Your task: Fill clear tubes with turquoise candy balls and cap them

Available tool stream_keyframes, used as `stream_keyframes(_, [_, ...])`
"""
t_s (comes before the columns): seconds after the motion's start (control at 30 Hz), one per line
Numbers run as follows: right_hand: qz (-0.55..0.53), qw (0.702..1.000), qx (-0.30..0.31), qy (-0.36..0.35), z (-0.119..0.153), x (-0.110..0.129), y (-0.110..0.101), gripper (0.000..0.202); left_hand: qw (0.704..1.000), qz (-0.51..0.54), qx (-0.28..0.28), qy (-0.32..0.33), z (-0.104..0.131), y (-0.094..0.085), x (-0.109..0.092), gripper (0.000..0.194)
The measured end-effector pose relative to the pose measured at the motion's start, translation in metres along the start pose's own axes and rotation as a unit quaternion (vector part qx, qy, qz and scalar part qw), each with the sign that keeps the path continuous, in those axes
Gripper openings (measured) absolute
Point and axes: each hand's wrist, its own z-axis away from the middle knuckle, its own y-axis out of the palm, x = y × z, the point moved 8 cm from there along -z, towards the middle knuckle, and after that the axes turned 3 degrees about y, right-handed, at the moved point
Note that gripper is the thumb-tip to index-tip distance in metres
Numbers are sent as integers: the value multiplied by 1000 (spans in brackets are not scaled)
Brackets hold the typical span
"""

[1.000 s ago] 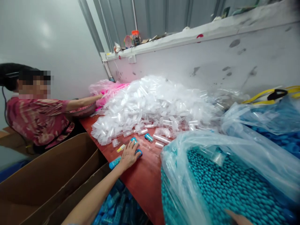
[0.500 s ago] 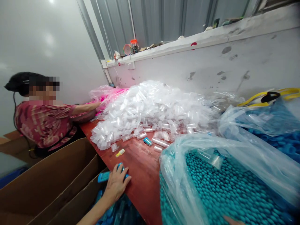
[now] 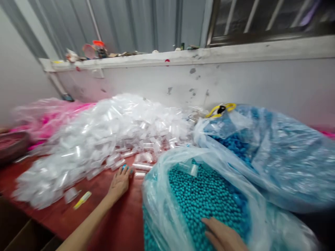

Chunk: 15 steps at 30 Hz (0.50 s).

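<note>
Two hands are at work over the worktop (image 3: 125,219), well apart. The left hand (image 3: 120,183) lies palm down with its fingers slightly bent, their tips on a small blue piece (image 3: 124,167) at the front edge of the heap of clear tubes (image 3: 123,122). Most of the piece is covered, so I cannot tell whether it is pinched or only touched. The right hand (image 3: 223,233) reaches over the teal beads (image 3: 201,195) in the open plastic bag (image 3: 159,181), fingers loosely extended and a little parted; its palm is hidden, so whether it has hold of any beads cannot be told.

The blue piece looks round and smooth, so a fingertip grip could let it roll, most likely into the two loose clear tubes (image 3: 142,166) just beside it. Those could roll too if nudged, since nothing visible holds them. Drawing the left hand back low might sweep the small yellow tube (image 3: 82,199) off its spot, as it lies near the forearm.

At the bag, the limp rim could fold or be dragged by the right wrist and spill beads, which would scatter easily. One clear tube (image 3: 193,170) rests among the beads and could be scooped up by mistake.
</note>
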Motion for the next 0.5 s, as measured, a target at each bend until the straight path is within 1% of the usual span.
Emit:
stream_keyframes(0.07, [-1,1000,12,11,0,1,2,31,1000,10,4,16,-21,5,-7,43])
stream_keyframes(0.1, [-2,1000,18,10,1,1,5,32,1000,14,2,19,-27,5,-8,40])
stream_keyframes(0.17, [3,1000,31,3,3,1,9,34,1000,12,-5,13,-30,2,-6,38])
stream_keyframes(0.27, [16,999,46,-6,4,6,10,36,1000,2,-10,12,-24,-4,2,38])
stream_keyframes(0.37, [10,999,43,-13,1,16,1,34,1000,-17,-12,13,-14,-8,5,41])
stream_keyframes(0.43, [-2,999,40,-10,-2,22,-6,33,999,-29,-15,-4,-4,-11,5,44])
stream_keyframes(0.5, [-8,999,35,3,-4,24,-14,32,1000,-25,-7,-16,12,-11,2,46])
